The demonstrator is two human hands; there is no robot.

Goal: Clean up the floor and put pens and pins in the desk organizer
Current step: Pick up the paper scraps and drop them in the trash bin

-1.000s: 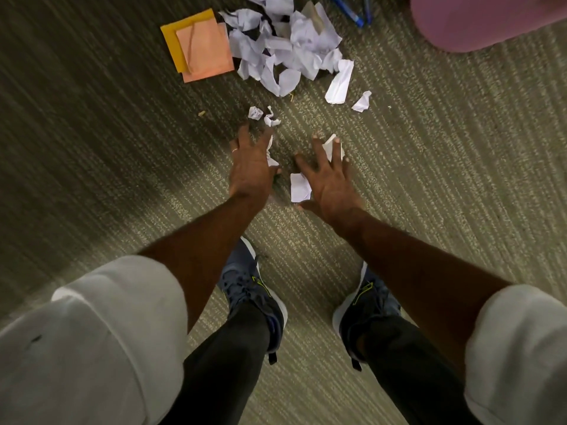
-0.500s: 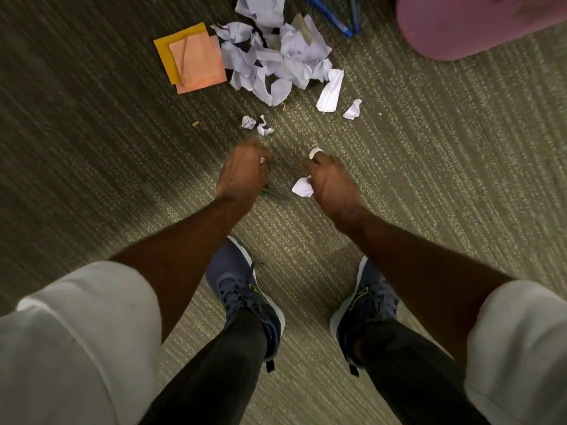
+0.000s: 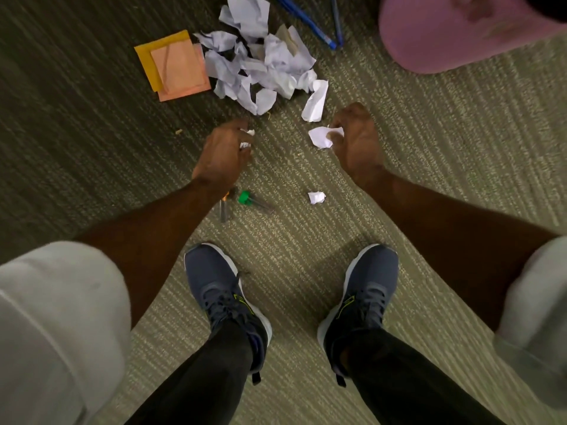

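Note:
My left hand [image 3: 222,153] is closed around small white paper scraps that peek out at its fingertips. My right hand [image 3: 357,142] grips a crumpled white paper piece [image 3: 320,138]. Both hover above the carpet. A pile of torn white paper [image 3: 260,62] lies ahead beside orange and yellow sticky notes [image 3: 175,67]. A separate white strip [image 3: 316,102] rests near the pile. Below my left wrist lie a green-headed push pin [image 3: 245,198] and another pin [image 3: 223,208]. A small paper ball [image 3: 316,197] sits between my arms. Blue pens [image 3: 310,21] lie at the top.
A pink rounded object [image 3: 445,35] fills the top right corner. My two dark grey shoes [image 3: 214,289] stand on the striped green carpet [image 3: 429,148] just behind the pins. A tiny brown crumb [image 3: 178,131] lies left of my left hand.
Both hands closed on paper scraps and lifted off the carpet, moving apart. The pins and a small paper ball that they covered now show.

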